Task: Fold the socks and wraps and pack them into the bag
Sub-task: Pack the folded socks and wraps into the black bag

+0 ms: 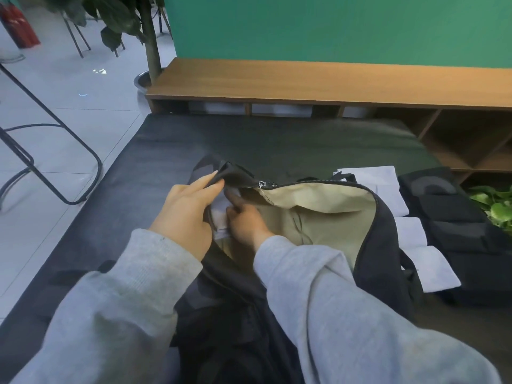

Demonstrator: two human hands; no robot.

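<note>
A black bag (385, 225) lies unzipped on the dark mat, its beige lining (318, 200) showing. My left hand (185, 214) grips the bag's left rim and holds it up. My right hand (243, 223) is inside the opening, pinching a folded white sock (220, 220) against the left inner wall. Several folded white socks (388, 187) lie in a row to the right of the bag, partly hidden by its edge. Dark folded wraps (448, 214) sit further right.
The dark mat (166, 151) covers the work surface. A wooden shelf unit (332, 84) runs along the green wall behind. A green plant (496, 206) is at the right edge, a black metal stool frame (41, 151) on the floor at left.
</note>
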